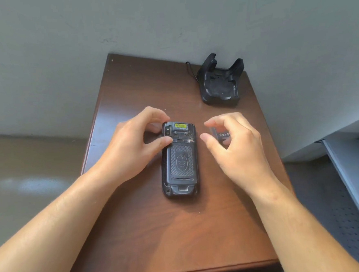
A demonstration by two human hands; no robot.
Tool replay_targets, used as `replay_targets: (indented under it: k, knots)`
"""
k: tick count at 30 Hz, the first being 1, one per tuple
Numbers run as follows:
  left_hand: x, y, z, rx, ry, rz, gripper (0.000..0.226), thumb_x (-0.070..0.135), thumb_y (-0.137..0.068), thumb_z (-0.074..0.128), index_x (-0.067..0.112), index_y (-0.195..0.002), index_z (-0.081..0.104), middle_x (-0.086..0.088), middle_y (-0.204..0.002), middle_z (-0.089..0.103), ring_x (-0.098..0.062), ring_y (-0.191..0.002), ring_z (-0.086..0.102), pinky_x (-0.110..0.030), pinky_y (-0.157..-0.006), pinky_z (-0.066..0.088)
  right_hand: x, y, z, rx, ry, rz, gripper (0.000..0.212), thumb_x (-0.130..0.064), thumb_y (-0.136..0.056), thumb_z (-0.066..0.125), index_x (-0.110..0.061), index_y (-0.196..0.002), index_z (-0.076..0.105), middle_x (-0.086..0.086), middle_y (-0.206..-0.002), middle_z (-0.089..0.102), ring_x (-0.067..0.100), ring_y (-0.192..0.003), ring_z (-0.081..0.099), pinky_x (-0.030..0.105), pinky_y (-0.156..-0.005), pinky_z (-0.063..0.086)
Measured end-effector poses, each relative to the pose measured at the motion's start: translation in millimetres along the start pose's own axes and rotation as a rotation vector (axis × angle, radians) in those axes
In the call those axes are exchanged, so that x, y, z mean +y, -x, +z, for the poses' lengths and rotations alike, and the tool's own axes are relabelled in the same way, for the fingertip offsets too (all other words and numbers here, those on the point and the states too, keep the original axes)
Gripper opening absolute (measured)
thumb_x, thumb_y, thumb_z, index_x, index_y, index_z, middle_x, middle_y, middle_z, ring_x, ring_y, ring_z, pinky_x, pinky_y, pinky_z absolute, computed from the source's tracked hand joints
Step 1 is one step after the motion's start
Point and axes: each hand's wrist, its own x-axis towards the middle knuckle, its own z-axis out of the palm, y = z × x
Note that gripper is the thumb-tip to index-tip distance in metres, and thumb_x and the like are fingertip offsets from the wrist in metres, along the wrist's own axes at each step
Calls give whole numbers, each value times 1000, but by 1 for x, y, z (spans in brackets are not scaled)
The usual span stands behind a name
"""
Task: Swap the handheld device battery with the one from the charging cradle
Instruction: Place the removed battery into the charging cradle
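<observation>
A black handheld device [180, 160] lies face down on the brown table [160, 232], its textured back cover on and a yellow label at its top end. My left hand [130, 147] touches the device's top left corner, with thumb and fingers on it. Just right of the device hovers my right hand [234, 149], fingers curled and apart, holding nothing. A loose black battery [222, 134] lies on the table behind my right hand, partly hidden by it. The black charging cradle [220, 84] stands at the table's far right corner, its bay empty.
A thin black cord [192, 71] runs from the cradle toward the grey wall [166, 20] behind the table. A grey perforated metal shelf [348, 198] sits low to the right. Tan floor [28, 178] lies to the left of the table.
</observation>
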Motion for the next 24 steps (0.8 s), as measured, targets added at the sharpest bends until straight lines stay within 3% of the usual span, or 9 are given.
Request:
replay_targets:
  k: [3,5,7,9,11,14,17,20,24]
  knots:
    - [-2,2,4,18,-70,42,38,16,-87,71,28,-121,58,16,-107,69,2,-95,64,7,-85,29,15,-32,-36,-304,321,-65,53,-31,-89,74,-25,-139,58,-7,-142,52,20,-129,49,37,-106,45]
    - [-3,2,6,30,-86,52,41,6,-87,68,24,-124,60,15,-99,66,5,-91,57,7,-84,29,20,-51,-49,-554,516,-104,66,-31,-92,70,-26,-152,42,-11,-156,39,18,-142,37,36,-113,39]
    - [-4,3,8,45,-93,59,45,1,-86,67,25,-124,61,16,-93,62,5,-89,54,0,-82,33,24,-62,-51,-685,630,-174,70,-27,-94,65,-27,-157,34,-12,-158,35,17,-144,34,38,-113,40]
    - [-5,3,10,57,-121,65,47,-1,-85,67,25,-123,62,16,-95,62,-5,-94,61,-14,-82,39,25,-67,-50,-751,696,-208,74,-29,-93,64,-30,-158,29,-11,-153,38,19,-138,40,41,-107,45]
    - [-6,1,12,68,-140,91,46,-3,-82,67,24,-119,65,12,-99,67,-13,-95,65,-22,-83,43,27,-72,-49,-762,710,-232,71,-33,-91,66,-37,-154,33,-11,-143,44,19,-129,48,40,-99,49]
    - [-11,-2,14,67,-150,123,45,-6,-79,68,21,-115,68,7,-106,71,-16,-94,65,-19,-84,42,33,-79,-50,-747,549,-257,62,-35,-84,71,-42,-142,49,-14,-127,52,15,-116,57,37,-96,51]
    - [-13,-3,14,70,-147,134,45,-6,-79,67,22,-115,68,7,-109,71,-15,-97,64,-17,-85,41,39,-95,-56,-495,183,-244,61,-19,-78,78,-29,-135,62,-9,-116,59,11,-103,61,30,-93,53]
    - [-11,-2,14,126,-139,133,47,-5,-76,51,21,-111,71,9,-102,71,-16,-91,65,-17,-83,43,40,-120,-60,-257,-70,-139,60,-4,-78,77,-22,-133,64,1,-120,66,13,-114,64,34,-98,56]
    - [-11,-5,14,178,-135,139,56,-9,-65,41,16,-102,74,17,-85,57,-16,-75,64,-14,-76,42,44,-148,-60,-291,-17,-42,58,-3,-80,76,-29,-130,62,-3,-122,69,8,-115,68,34,-101,56]
